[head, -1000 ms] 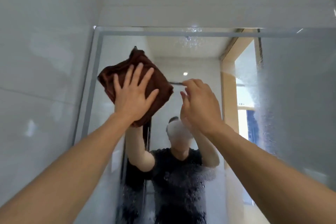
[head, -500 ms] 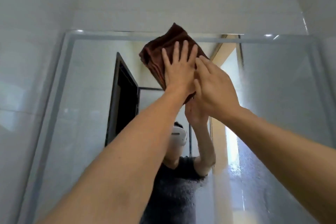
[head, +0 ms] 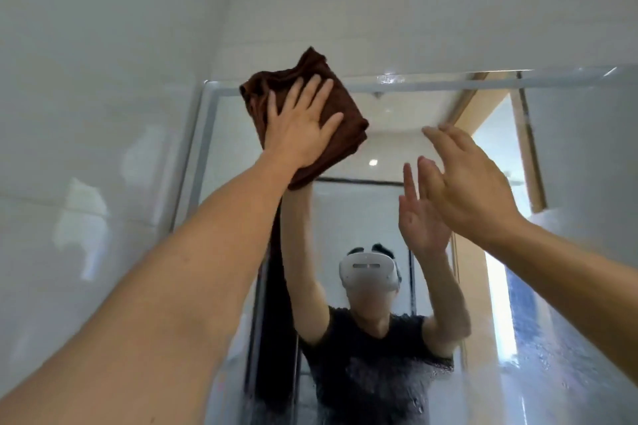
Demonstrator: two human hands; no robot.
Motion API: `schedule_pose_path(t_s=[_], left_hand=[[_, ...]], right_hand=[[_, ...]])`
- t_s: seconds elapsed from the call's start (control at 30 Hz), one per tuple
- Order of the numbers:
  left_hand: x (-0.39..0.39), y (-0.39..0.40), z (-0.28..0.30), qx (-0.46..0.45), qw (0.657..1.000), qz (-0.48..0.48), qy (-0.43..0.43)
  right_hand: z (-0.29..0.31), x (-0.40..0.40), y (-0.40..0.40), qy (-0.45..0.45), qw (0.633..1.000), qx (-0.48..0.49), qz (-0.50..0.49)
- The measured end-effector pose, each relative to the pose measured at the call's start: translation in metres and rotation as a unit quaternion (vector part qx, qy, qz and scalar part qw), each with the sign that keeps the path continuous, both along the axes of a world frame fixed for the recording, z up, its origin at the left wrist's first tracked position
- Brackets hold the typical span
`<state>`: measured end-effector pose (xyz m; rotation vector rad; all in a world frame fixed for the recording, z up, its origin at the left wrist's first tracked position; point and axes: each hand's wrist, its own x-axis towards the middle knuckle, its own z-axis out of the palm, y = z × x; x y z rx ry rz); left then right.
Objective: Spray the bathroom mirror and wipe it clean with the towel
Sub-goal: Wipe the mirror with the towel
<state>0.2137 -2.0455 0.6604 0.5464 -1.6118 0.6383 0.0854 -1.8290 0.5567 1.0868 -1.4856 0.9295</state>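
Observation:
A folded dark brown towel (head: 340,114) is pressed flat against the upper left corner of the bathroom mirror (head: 580,155), partly over its silver top frame. My left hand (head: 300,124) lies spread on the towel and holds it to the glass. My right hand (head: 462,176) hovers in front of the mirror to the right, fingers apart, holding nothing. Spray droplets and mist cover the mirror's right and lower parts. No spray bottle is in view.
White glossy wall tiles (head: 86,148) run along the left and above the mirror. The mirror's metal frame (head: 448,84) meets the left wall in a corner. The glass reflects a person in a black shirt, a dark door frame and a bright doorway.
My left hand has slid the towel leftward toward the mirror's upper left corner. My right hand has come off the towel and now hangs apart to the right.

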Motion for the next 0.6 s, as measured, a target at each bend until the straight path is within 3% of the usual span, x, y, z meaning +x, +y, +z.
schedule_pose_path(t_s=[0.13,0.3,0.4,0.6], left_hand=[[0.045,-0.041,0.000,0.100,0.989,-0.003,0.111],[0.006,-0.006,0.013,0.205,0.958,-0.031,0.198],[-0.046,0.045,0.017,0.187,0.967,-0.038,0.166],[-0.188,0.181,-0.008,0.031,0.998,-0.057,-0.008]], right_hand=[[-0.005,0.017,0.003,0.031,0.999,0.024,0.029],[-0.017,-0.004,0.049,0.023,0.998,0.049,-0.011],[-0.017,-0.027,0.081,-0.010,0.998,0.042,-0.050],[-0.018,-0.062,0.143,-0.041,0.995,0.035,-0.087]])
